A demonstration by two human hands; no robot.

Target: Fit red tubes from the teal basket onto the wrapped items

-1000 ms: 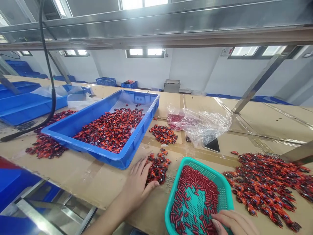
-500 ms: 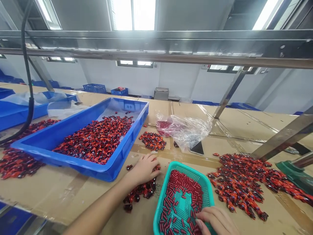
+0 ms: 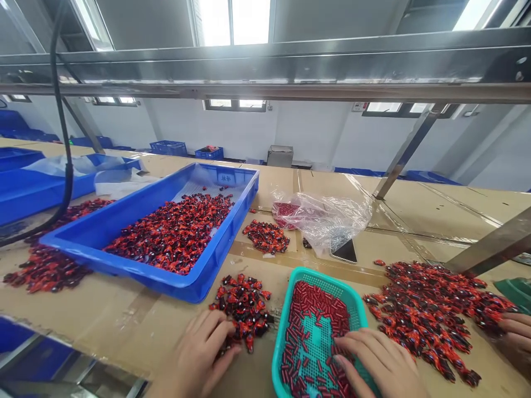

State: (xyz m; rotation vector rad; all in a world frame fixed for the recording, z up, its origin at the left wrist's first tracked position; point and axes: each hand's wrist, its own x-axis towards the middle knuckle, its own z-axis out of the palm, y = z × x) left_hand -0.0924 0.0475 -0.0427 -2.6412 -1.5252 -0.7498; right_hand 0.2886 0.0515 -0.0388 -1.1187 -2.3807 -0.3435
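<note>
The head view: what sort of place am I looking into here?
Probably a factory workshop for hand assembly or sorting. Loose red-and-black pieces fill a big blue tray, small red cylinders lie in a green basket, and a long metal beam spans the cardboard-covered table.

White wall (image 3: 307, 130), bright windows (image 3: 232, 22)

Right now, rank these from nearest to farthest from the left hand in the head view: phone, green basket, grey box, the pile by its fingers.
1. Pile, at the left hand's fingers.
2. Green basket, just right.
3. Phone, beyond the basket.
4. Grey box, far back.
</note>
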